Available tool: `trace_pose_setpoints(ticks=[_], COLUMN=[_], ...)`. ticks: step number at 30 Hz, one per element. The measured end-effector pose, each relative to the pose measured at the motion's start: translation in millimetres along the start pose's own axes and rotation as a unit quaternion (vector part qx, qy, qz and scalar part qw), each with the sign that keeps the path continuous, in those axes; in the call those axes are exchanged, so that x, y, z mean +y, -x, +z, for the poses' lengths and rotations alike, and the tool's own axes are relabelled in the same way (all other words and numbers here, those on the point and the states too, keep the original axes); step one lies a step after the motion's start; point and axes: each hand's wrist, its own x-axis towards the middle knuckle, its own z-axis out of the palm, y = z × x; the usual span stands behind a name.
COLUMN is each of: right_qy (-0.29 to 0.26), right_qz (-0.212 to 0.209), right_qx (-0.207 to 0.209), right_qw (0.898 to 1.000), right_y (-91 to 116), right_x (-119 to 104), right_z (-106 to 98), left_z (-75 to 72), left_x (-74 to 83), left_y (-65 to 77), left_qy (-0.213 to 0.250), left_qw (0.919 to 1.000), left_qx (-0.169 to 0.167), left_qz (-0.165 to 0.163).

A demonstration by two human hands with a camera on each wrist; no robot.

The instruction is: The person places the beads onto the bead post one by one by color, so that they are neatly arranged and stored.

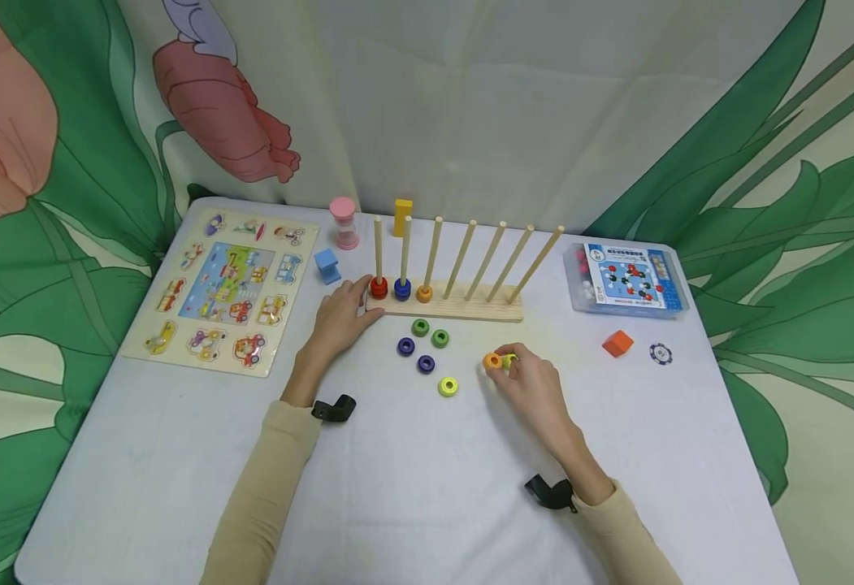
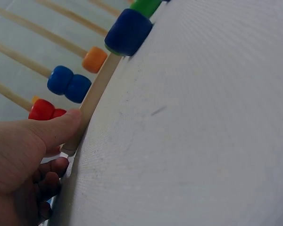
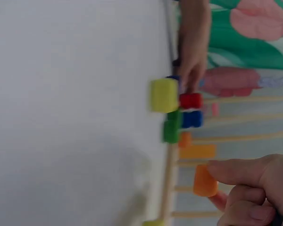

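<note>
A wooden peg rack (image 1: 463, 307) with several upright pegs stands across the middle of the table. My left hand (image 1: 336, 315) holds its left end, thumb along the front edge in the left wrist view. Red rings (image 1: 379, 288) sit on the first peg, blue rings (image 1: 402, 289) on the second and one orange ring (image 1: 424, 294) on the third; the other pegs are bare. In front and to the right, my right hand (image 1: 536, 390) pinches another orange ring (image 3: 205, 181) between thumb and finger, raised off the table in the right wrist view. A yellow-green ring (image 1: 509, 359) shows partly behind those fingers.
Loose green rings (image 1: 440, 339), dark blue rings (image 1: 426, 364) and a yellow ring (image 1: 448, 387) lie before the rack. Left are a picture puzzle (image 1: 295, 321), a blue block (image 1: 327, 266) and a pink hourglass (image 1: 344, 223). Right are a plastic case (image 1: 626, 278), an orange block (image 1: 617, 344) and a chip (image 1: 661, 353).
</note>
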Motion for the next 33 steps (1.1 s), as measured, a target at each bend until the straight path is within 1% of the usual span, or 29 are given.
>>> trace_pose_setpoints(ticks=[3, 6, 9, 12, 14, 17, 20, 22, 24, 26, 28, 30, 33], right_qy=[-0.018, -0.035, -0.053, -0.069, -0.074, -0.057, -0.029, -0.023, -0.035, -0.058, -0.085, -0.110, -0.130], right_qz=[-0.040, -0.082, -0.124, -0.149, -0.157, -0.151, -0.143, -0.139, -0.139, -0.134, -0.127, -0.111, -0.075], right_qx=[0.031, 0.067, 0.122, 0.164, 0.171, 0.147, 0.118, 0.107, 0.107, 0.110, 0.116, 0.116, 0.103], right_qw=[0.999, 0.994, 0.983, 0.973, 0.970, 0.976, 0.982, 0.984, 0.984, 0.983, 0.981, 0.981, 0.983], right_y=[-15, -35, -57, -79, -92, -106, -112, -113, -111, -106, -97, -87, -72], right_x=[-26, -58, -89, -113, -126, -137, -142, -142, -140, -135, -127, -114, -86], right_z=[-11, -23, -37, -50, -57, -61, -62, -61, -60, -59, -57, -54, -45], left_z=[0.3, 0.3, 0.0, -0.2, 0.0, 0.6, 0.9, 0.5, -0.3, -1.4, -2.3, -2.7, -2.1], left_x=[-1.2, -1.8, -1.3, 0.2, 1.1, 2.0, 2.6, 3.1, 3.2, 2.9, 2.1, 1.0, 0.0], left_y=[1.7, 2.2, 1.6, 0.5, 0.0, -0.3, -1.0, -1.2, -1.4, -1.1, -0.8, -0.4, 0.6], left_qy=[0.003, 0.003, 0.006, 0.009, 0.009, 0.005, 0.005, 0.007, 0.005, 0.005, 0.005, 0.006, 0.008], left_qw=[1.0000, 1.0000, 1.0000, 0.9999, 0.9999, 0.9999, 0.9998, 0.9998, 0.9998, 0.9998, 0.9999, 0.9999, 0.9999], left_qx=[-0.002, 0.001, 0.006, 0.007, 0.006, 0.004, 0.005, 0.005, 0.006, 0.006, 0.008, 0.009, 0.006], left_qz=[-0.001, -0.001, 0.004, 0.010, 0.011, 0.012, 0.017, 0.020, 0.020, 0.017, 0.013, 0.010, 0.009])
